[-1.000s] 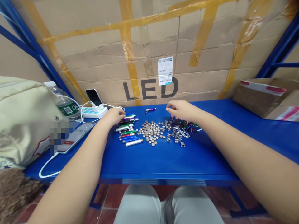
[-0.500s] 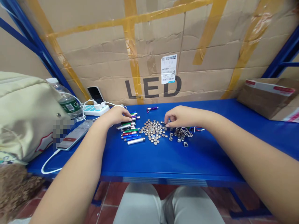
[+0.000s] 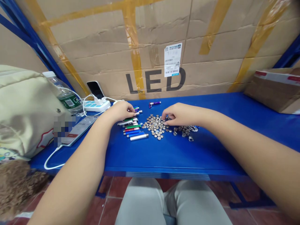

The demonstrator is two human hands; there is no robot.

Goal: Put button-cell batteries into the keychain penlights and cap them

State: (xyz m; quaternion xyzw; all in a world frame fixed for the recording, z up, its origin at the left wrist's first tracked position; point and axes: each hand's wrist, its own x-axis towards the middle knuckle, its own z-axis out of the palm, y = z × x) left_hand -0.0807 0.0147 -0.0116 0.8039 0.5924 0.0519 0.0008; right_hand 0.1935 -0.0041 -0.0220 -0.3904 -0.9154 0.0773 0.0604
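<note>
On the blue shelf [image 3: 178, 153] lies a row of small coloured metal tubes [image 3: 134, 129], a heap of button cells [image 3: 156, 126] and a pile of small metal caps and clips [image 3: 185, 130]. My left hand [image 3: 122, 111] rests on the far end of the tube row, its fingers curled and pinching a tube there. Over the seam between the button cells and the caps, my right hand [image 3: 179, 114] has its fingertips pinched down; what they hold is too small to make out. A single purple tube [image 3: 154, 103] lies apart, behind the heaps.
A big cardboard box marked LED [image 3: 154, 53] forms the back wall. To the left stand a beige bag [image 3: 23, 109], a water bottle [image 3: 64, 97], a white power strip [image 3: 97, 105] with cables, an upright phone [image 3: 95, 89] and a flat phone [image 3: 78, 130]. A taped carton [image 3: 274, 90] sits at right.
My right hand has come down from above the caps and moved left onto the edge of the button cells. The left hand stayed on the tubes. The camera tilted slightly.
</note>
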